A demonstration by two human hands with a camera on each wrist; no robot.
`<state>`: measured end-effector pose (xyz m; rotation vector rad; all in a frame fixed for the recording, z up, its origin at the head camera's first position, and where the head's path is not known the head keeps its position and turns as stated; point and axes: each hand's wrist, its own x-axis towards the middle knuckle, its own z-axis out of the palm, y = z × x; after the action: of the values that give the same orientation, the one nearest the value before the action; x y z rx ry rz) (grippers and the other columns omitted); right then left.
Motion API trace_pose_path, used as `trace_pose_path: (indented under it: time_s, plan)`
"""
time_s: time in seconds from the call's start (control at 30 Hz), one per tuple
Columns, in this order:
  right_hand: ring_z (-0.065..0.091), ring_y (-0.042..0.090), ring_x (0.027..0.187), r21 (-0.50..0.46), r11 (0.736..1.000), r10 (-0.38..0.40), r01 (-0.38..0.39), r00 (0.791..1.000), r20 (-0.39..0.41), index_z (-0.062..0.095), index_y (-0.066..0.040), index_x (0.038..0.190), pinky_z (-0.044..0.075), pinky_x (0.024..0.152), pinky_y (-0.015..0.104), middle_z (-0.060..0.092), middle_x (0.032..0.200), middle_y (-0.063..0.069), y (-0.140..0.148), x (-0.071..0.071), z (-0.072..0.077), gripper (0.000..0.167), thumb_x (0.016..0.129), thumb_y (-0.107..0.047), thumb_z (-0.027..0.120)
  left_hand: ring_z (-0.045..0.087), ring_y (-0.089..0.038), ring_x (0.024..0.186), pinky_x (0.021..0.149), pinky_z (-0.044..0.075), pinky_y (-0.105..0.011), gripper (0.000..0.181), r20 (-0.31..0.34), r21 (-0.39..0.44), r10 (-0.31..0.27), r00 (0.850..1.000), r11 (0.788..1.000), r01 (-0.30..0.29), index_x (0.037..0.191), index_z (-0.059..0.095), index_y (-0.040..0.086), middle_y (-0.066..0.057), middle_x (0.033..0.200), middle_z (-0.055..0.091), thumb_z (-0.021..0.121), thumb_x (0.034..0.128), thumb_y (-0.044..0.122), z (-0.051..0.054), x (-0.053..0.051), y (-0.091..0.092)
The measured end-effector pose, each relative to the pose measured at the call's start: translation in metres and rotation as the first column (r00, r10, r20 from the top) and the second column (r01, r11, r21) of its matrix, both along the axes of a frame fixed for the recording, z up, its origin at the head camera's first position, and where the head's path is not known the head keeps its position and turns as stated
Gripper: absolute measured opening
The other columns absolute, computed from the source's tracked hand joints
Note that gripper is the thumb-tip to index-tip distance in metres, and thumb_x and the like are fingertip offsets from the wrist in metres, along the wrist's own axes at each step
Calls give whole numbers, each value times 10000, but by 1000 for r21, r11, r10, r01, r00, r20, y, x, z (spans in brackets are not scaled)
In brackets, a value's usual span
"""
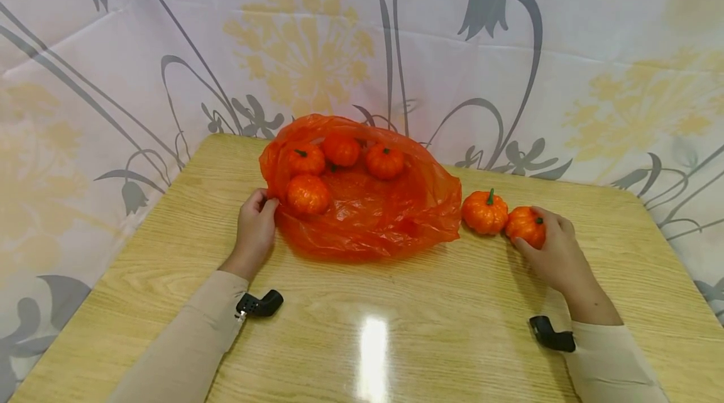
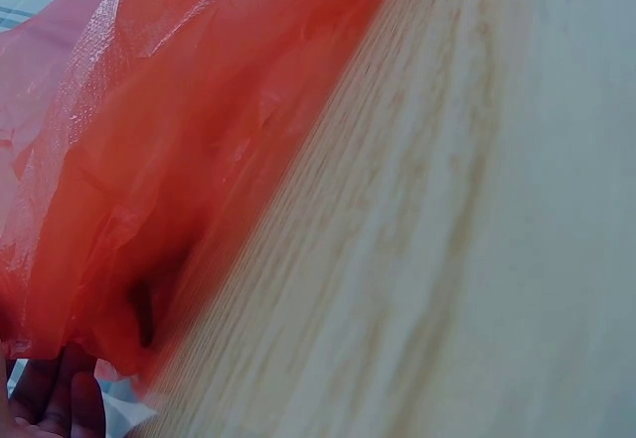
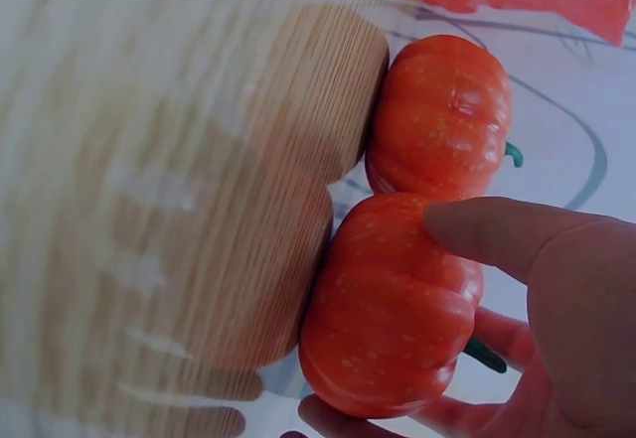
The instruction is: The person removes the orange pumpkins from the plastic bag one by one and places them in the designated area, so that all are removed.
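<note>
A translucent red-orange plastic bag lies spread on the table with its mouth toward me. Inside it sit several small orange pumpkins with dark green stems. My left hand pinches the bag's left edge between thumb and fingers; the left wrist view shows the fingertips under the red film. To the right of the bag, my right hand grips a small pumpkin, thumb on one side and fingers round the other. Another pumpkin stands between it and the bag, touching the gripped one.
The light wooden table carries a bright reflection near its front. Behind it hangs a pale cloth with grey and yellow flowers. Black wrist devices are worn on both sleeves.
</note>
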<state>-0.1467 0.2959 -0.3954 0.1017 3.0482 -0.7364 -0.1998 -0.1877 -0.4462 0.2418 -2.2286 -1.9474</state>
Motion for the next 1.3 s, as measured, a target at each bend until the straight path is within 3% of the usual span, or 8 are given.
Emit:
trace_pose_path:
  time_s: [0.17, 0.33, 0.5, 0.77, 0.93, 1.07, 1.3]
  plan:
    - [283, 727, 1237, 2, 999, -40, 40, 999, -29, 182, 10, 1546, 317, 924, 812, 28, 1546, 416, -1, 2, 1, 772, 975, -317, 587, 452, -155, 969, 819, 395, -162, 230, -10, 9, 6, 1000, 1000, -6, 1103, 566, -71, -36, 987, 486, 426, 1014, 89, -2, -1, 0]
    - [155, 663, 1377, -53, 995, -91, 83, 980, -179, 215, -28, 1559, 294, 941, 811, 27, 1606, 332, -11, 5, 6, 711, 970, -242, 550, 448, -159, 977, 822, 393, -165, 233, -5, 7, -2, 1000, 1000, 3, 1108, 554, -69, -37, 990, 474, 417, 1019, 97, -3, 0, -1]
    - [191, 504, 1449, -174, 982, -134, 73, 919, -372, 353, -32, 1500, 288, 1032, 745, 185, 1595, 249, -30, 9, 11, 593, 955, -135, 564, 445, -163, 991, 831, 392, -168, 246, 1, 8, -8, 1000, 1000, 8, 1121, 556, -66, -40, 1001, 473, 414, 1022, 110, -3, 1, -1]
    - [382, 416, 1318, -246, 968, -121, -43, 780, -614, 480, 33, 1372, 302, 1074, 526, 461, 1397, 255, -56, 14, 12, 504, 879, -26, 569, 447, -164, 994, 832, 394, -164, 242, 0, 5, -14, 1000, 1000, 14, 1123, 556, -59, -36, 1003, 474, 417, 1022, 112, -4, 0, -1]
    - [415, 401, 1296, -230, 966, -65, -115, 756, -652, 491, 44, 1359, 312, 1080, 427, 488, 1371, 257, -69, 19, 13, 486, 882, -16, 562, 445, -161, 998, 836, 394, -165, 249, 1, -4, -22, 1000, 1000, 22, 1135, 562, -47, -37, 1011, 478, 421, 1028, 129, -2, 0, -1]
    - [418, 424, 1292, -202, 962, 2, -183, 747, -665, 480, 51, 1367, 303, 1110, 428, 482, 1371, 272, -75, 22, 12, 469, 910, -30, 547, 446, -162, 999, 835, 396, -162, 248, 11, -6, -16, 1000, 1000, 16, 1135, 563, -44, -41, 1017, 478, 422, 1029, 131, -1, 1, -1]
    - [433, 411, 1289, -146, 946, 105, -290, 699, -707, 503, 40, 1355, 272, 1133, 262, 509, 1350, 260, -86, 24, 7, 464, 902, -43, 562, 450, -172, 999, 836, 397, -165, 250, 5, 5, -12, 1000, 1000, 12, 1134, 557, -57, -57, 1023, 477, 419, 1025, 120, -2, 0, -1]
